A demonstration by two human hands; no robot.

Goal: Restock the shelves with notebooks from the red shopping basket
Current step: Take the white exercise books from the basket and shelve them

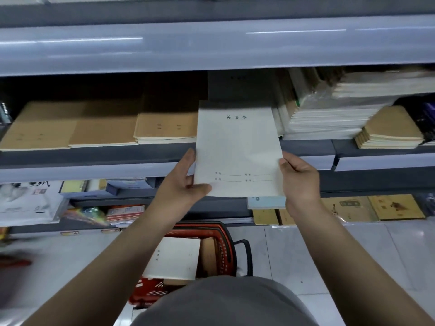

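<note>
I hold a white notebook (237, 149) with printed characters on its cover, its far end reaching over the middle shelf (94, 158). My left hand (186, 182) grips its near left corner, thumb on top. My right hand (300, 180) grips its near right edge. Below on the floor stands the red shopping basket (226, 250), with a white notebook (174, 257) and a brown one (208, 255) inside. A grey slot on the shelf lies behind the held notebook, between stacks.
Brown notebook stacks (164, 128) lie left of the slot, and white paper stacks (329, 118) and more brown ones (390, 135) lie right. An upper shelf board (211, 48) overhangs. The lower shelf holds packs and books (376, 208). Pale floor tiles surround the basket.
</note>
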